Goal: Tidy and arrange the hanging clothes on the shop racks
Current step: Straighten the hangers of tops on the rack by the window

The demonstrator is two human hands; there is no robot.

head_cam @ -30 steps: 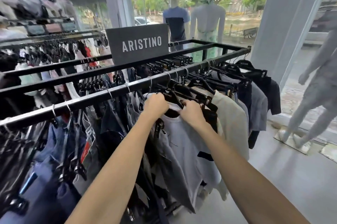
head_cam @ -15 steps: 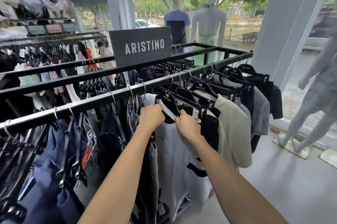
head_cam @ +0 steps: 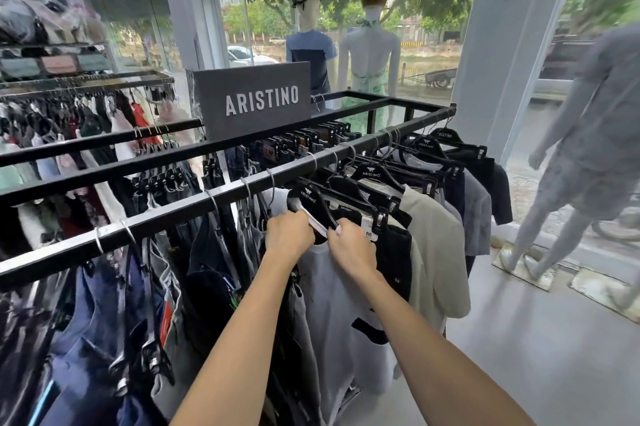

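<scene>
The left hand [head_cam: 289,235] and right hand [head_cam: 349,247] both pinch the neckline of the white T-shirt [head_cam: 332,304]. Its black hanger [head_cam: 313,204] slants from 10 o'clock to 4 o'clock, and the shirt hangs straight down.

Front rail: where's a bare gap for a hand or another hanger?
Widest bare stretch of the front rail lies between two hooks left of the left hand. Right of the right hand, the shirt hangers sit packed. Bare floor borders the rack's shirt end.

"ARISTINO" on grey rack sign [head_cam: 254,100] and black hangers [head_cam: 371,173].
</scene>
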